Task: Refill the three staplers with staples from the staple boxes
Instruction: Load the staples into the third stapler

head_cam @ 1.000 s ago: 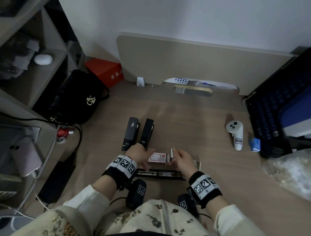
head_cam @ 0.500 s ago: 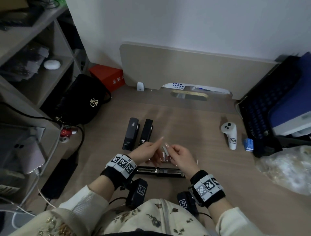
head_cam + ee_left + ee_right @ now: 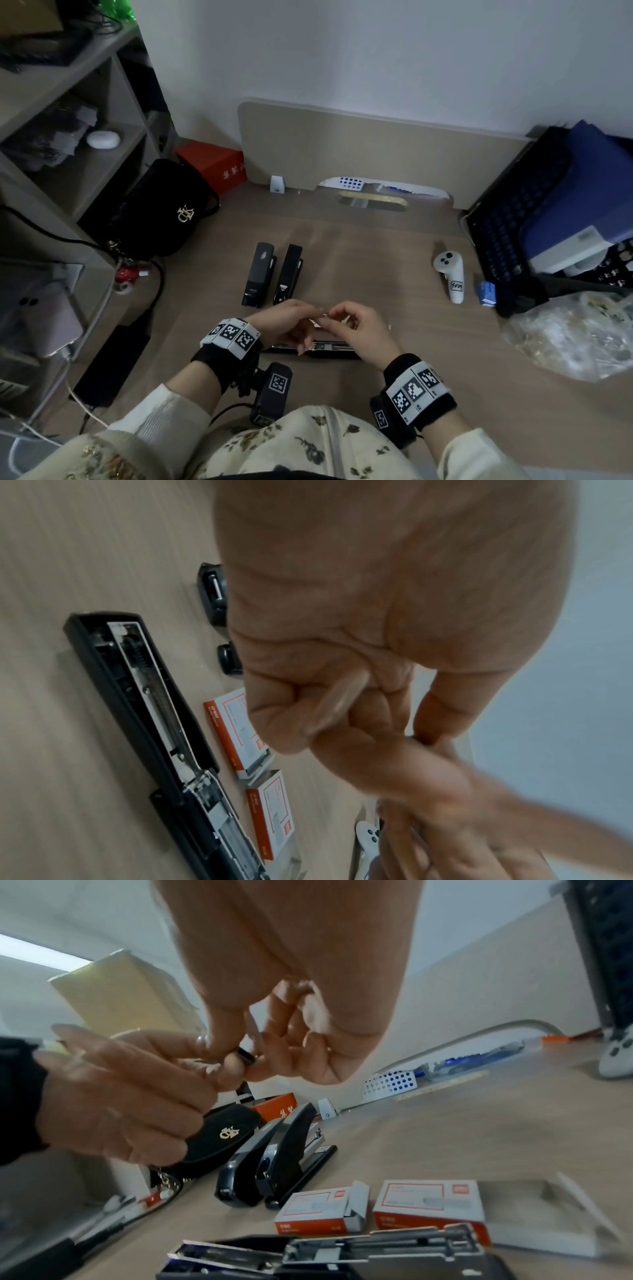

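Both my hands hover above the desk and together pinch a short staple strip [image 3: 322,321] [image 3: 247,1055]. My left hand [image 3: 310,317] holds it from the left, my right hand [image 3: 337,318] from the right. Beneath them lies a black stapler [image 3: 329,347] [image 3: 147,723] [image 3: 342,1253] swung open, its metal channel bare. Two red-and-white staple boxes [image 3: 322,1213] [image 3: 428,1204], both open, sit just beyond it, also in the left wrist view [image 3: 236,729] [image 3: 274,818]. Two closed black staplers [image 3: 258,274] [image 3: 287,274] stand side by side farther back.
A white controller [image 3: 450,274] and a small blue box [image 3: 488,293] lie to the right, before a black crate [image 3: 507,222]. A crumpled plastic bag [image 3: 575,335] sits at the near right. A black handbag [image 3: 161,212] and a red box [image 3: 214,164] are at the left by the shelves.
My hands have lifted from the staple boxes on the desk and come together in the air, holding a staple strip between them. The head view has tilted upward.
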`<act>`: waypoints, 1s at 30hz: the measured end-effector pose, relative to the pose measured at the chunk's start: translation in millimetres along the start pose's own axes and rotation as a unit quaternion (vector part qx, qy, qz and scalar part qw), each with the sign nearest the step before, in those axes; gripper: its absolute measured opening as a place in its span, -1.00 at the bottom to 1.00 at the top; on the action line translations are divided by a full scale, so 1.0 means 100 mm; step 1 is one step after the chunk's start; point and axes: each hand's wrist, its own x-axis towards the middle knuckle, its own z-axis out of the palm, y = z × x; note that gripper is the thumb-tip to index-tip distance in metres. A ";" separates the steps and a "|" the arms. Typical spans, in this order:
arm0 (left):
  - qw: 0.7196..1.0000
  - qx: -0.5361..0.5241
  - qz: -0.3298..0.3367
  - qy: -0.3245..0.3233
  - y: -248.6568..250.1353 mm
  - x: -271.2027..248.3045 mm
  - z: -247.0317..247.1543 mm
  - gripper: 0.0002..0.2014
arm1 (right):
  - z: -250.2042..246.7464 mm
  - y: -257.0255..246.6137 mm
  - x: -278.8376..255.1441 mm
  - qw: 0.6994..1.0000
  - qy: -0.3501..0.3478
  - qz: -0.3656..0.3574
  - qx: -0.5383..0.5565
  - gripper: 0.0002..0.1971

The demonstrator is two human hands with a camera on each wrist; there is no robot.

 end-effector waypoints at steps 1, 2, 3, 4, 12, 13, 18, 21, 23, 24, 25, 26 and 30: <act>1.000 0.005 0.009 -0.001 -0.01 -0.01 0.00 -0.66 | 0.00 -0.01 -0.02 1.000 0.004 -0.005 -0.020 -0.81; 1.000 0.015 0.017 -0.001 -0.02 -0.02 0.00 -0.65 | 0.00 -0.02 -0.04 0.999 0.010 -0.014 -0.034 -0.81; 0.999 0.024 0.026 0.001 -0.03 -0.03 0.01 -0.63 | 0.00 -0.03 -0.06 0.999 0.017 -0.022 -0.041 -0.81; 0.999 0.030 0.035 0.005 -0.04 -0.04 0.01 -0.60 | 0.00 -0.04 -0.07 0.998 0.023 -0.027 -0.046 -0.82; 0.991 0.086 0.083 0.053 -0.08 -0.08 0.05 -0.47 | 0.02 -0.06 -0.12 0.996 0.034 -0.043 -0.071 -0.82; 0.991 0.084 0.085 0.057 -0.08 -0.09 0.04 -0.51 | 0.03 -0.06 -0.13 0.996 0.038 -0.045 -0.072 -0.82; 0.992 0.063 0.089 0.069 -0.08 -0.14 0.03 -0.66 | 0.04 -0.02 -0.12 0.993 0.056 -0.050 -0.090 -0.84; 0.993 0.048 0.082 0.072 -0.10 -0.14 0.01 -0.68 | 0.05 0.00 -0.10 0.993 0.054 -0.044 -0.096 -0.84; 0.994 0.037 0.074 0.077 -0.12 -0.13 -0.03 -0.68 | 0.06 0.02 -0.09 0.993 0.055 -0.039 -0.101 -0.82; 0.993 0.034 0.069 0.085 -0.14 -0.12 -0.06 -0.68 | 0.05 0.04 -0.09 0.993 0.056 -0.036 -0.102 -0.81; 0.993 0.031 0.063 0.096 -0.16 -0.11 -0.09 -0.68 | 0.04 0.06 -0.08 0.993 0.057 -0.031 -0.100 -0.80; 0.992 0.028 0.058 0.111 -0.18 -0.09 -0.12 -0.69 | 0.03 0.08 -0.08 0.993 0.058 -0.023 -0.099 -0.79; 0.979 -0.009 0.030 0.202 -0.25 -0.05 -0.19 -0.74 | -0.06 0.27 -0.08 0.990 0.057 0.015 -0.129 -0.80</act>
